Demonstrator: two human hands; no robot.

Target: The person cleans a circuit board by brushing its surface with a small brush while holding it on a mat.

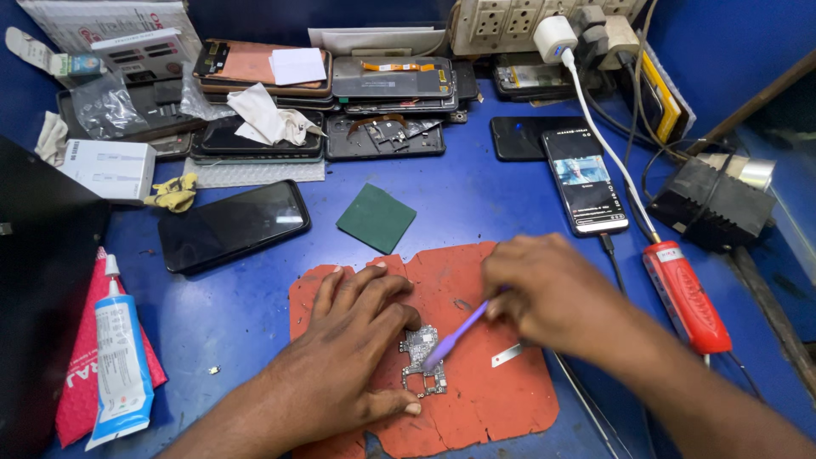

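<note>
Lying near the middle of the torn red mat [476, 408], the small phone circuit board [422, 361] looks thin, light and easy to break, so its bare edges seem the safest place to hold it. The left hand [357, 327] lies flat and open, its thumb and fingers pinning the board, and the right hand [548, 293] is closed around a purple brush [455, 337] whose tip touches the board.

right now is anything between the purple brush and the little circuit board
Nothing visible: the purple brush in the right hand has its head on the circuit board, which the left hand steadies on the red mat.
</note>
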